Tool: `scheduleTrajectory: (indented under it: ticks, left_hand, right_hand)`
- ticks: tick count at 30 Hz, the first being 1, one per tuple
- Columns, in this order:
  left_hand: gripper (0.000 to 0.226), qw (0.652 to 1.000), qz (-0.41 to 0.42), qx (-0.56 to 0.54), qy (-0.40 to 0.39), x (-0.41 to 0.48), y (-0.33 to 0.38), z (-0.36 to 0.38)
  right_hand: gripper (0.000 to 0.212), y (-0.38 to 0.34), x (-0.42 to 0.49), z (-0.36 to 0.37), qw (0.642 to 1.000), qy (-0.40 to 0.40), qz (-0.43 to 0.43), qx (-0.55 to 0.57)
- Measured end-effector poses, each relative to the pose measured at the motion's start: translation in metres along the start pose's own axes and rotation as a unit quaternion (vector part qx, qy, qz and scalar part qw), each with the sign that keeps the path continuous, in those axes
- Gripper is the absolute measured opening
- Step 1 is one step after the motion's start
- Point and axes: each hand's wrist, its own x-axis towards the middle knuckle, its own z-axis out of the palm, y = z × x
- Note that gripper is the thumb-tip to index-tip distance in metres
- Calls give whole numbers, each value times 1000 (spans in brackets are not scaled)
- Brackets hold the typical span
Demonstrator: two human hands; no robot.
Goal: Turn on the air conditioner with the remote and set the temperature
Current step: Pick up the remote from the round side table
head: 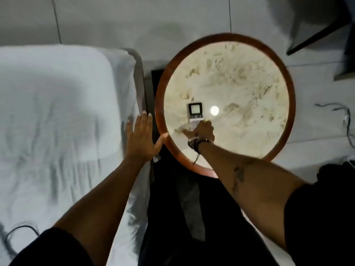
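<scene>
Your left hand (pixel 141 137) spread flat, empty, thumb at the surface (pixel 278 60) rim | your right hand (pixel 201 131) curled over the remote's (pixel 195 111) near end, grip unclear | remote flat on the surface, screen up | pickup, power-on and temperature not yet done.

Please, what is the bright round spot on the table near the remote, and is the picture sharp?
In the head view, the spot looks like a lamp's glare on the glossy round table, just right of the remote; the room is dim, the left hand and bed are motion-blurred, and the wide lens bends the edges.
</scene>
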Motion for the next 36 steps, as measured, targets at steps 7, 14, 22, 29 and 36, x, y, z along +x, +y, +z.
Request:
scheduleTrajectory:
  ticks: [7,14,22,29,36]
  left_hand:
    - [83,999,-19,-48,-9,16,11,41]
    - [77,999,-12,-38,5,9,4,36]
    - [76,994,-42,-74,65,14,15,-43]
    - [70,982,62,-20,178,43,40,-204]
    - [67,949,120,35,289,41,68,-380]
  right_hand:
    - [54,15,28,41,997,38,60,-22]
    - [51,24,31,36,992,-3,85,97]
    - [49,11,-9,-37,968,47,-91,229]
    - [54,-43,-53,-188,905,-5,-201,375]
    - [44,-122,-132,-357,776,-147,-357,499]
